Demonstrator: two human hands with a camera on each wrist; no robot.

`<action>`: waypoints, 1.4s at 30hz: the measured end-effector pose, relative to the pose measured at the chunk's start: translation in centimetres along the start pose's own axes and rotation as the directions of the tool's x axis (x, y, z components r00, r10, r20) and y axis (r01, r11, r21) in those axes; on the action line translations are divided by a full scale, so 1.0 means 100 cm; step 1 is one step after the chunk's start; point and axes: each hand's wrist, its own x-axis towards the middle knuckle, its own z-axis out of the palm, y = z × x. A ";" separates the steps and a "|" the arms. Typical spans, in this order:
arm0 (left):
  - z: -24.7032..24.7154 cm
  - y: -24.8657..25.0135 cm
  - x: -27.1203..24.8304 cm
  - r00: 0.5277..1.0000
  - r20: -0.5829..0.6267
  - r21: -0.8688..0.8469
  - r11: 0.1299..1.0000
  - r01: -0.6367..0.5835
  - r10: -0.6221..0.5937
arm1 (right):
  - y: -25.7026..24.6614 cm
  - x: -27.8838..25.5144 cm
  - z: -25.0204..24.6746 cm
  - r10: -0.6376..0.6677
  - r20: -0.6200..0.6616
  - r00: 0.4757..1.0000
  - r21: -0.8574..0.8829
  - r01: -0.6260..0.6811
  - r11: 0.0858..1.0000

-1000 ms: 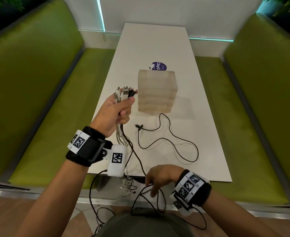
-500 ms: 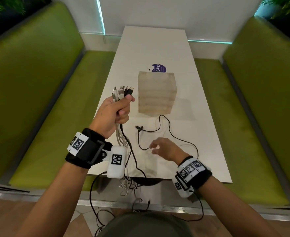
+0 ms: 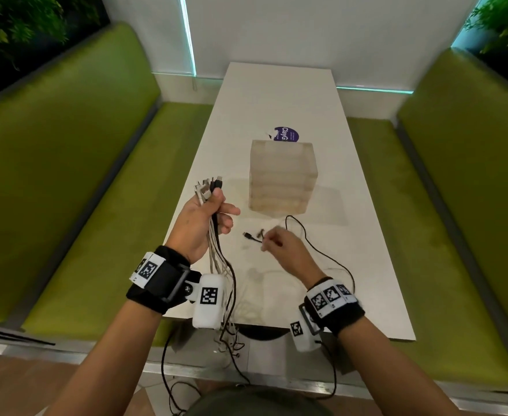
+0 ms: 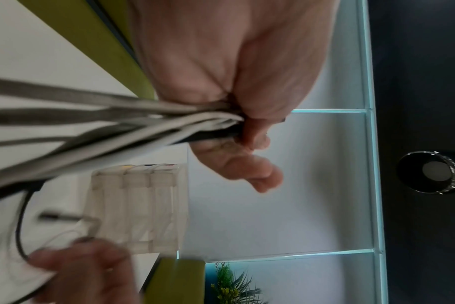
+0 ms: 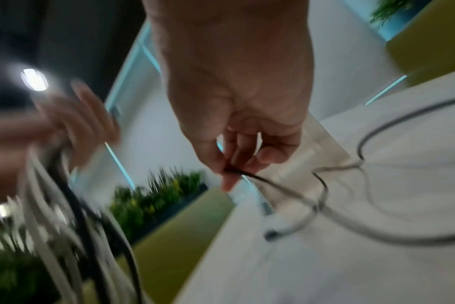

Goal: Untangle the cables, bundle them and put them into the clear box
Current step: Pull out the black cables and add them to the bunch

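My left hand (image 3: 207, 220) is raised over the table's left edge and grips a bundle of white and black cables (image 3: 216, 256) just below their plugs (image 3: 207, 187); in the left wrist view the cables (image 4: 117, 123) run out of the fist (image 4: 247, 123). The loose ends hang past the table's near edge. My right hand (image 3: 272, 243) is low over the table and pinches the plug end of a thin black cable (image 3: 321, 250), seen between thumb and fingers (image 5: 231, 170) in the right wrist view. That cable (image 5: 377, 232) loops across the table. The clear box (image 3: 282, 175) stands just beyond.
The white table (image 3: 279, 94) runs away from me between two green benches (image 3: 67, 175) (image 3: 456, 190). A round purple sticker (image 3: 285, 135) lies behind the box. Wrist-camera leads (image 3: 168, 382) dangle below the table's near edge.
My right hand rose from below the table's near edge, moved forward over the table and took hold of the black cable's end. The left hand kept its bundle.
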 end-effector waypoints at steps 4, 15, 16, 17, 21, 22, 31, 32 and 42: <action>0.000 -0.006 0.005 1.000 0.017 -0.063 0.998 0.000 0.001 | -0.049 -0.031 -0.025 -0.192 -0.040 0.981 0.319 0.195 0.927; 0.015 -0.003 0.005 0.997 0.074 -0.297 0.954 0.041 -0.020 | -0.062 -0.053 -0.024 -0.309 0.081 0.948 0.057 0.305 0.951; 0.016 -0.002 0.004 0.996 0.088 -0.320 0.946 0.055 -0.028 | -0.063 -0.053 -0.024 -0.310 0.077 0.948 0.039 0.307 0.951; 0.017 0.000 0.003 0.994 0.104 -0.333 0.940 0.071 -0.038 | -0.064 -0.052 -0.025 -0.311 0.077 0.947 0.018 0.311 0.950; 0.017 0.010 0.002 0.988 0.152 -0.424 0.900 0.102 -0.041 | -0.055 -0.043 -0.026 -0.215 0.293 0.932 -0.167 0.271 0.948; 0.014 0.016 0.003 0.988 0.154 -0.472 0.876 0.095 -0.024 | -0.050 -0.040 -0.028 -0.145 0.379 0.914 -0.228 0.244 0.943; -0.032 0.054 0.007 0.978 -0.053 -0.353 0.912 -0.208 0.203 | 0.015 -0.039 -0.070 -0.034 0.312 0.950 0.125 -0.006 0.992; -0.026 0.046 0.007 0.980 -0.043 -0.259 0.946 -0.197 0.193 | 0.004 -0.040 -0.071 -0.070 0.275 0.959 0.171 0.023 0.985; 0.037 -0.012 -0.007 0.980 0.196 0.063 0.998 0.031 -0.043 | -0.076 -0.036 -0.060 -0.313 0.249 0.916 0.166 0.278 0.946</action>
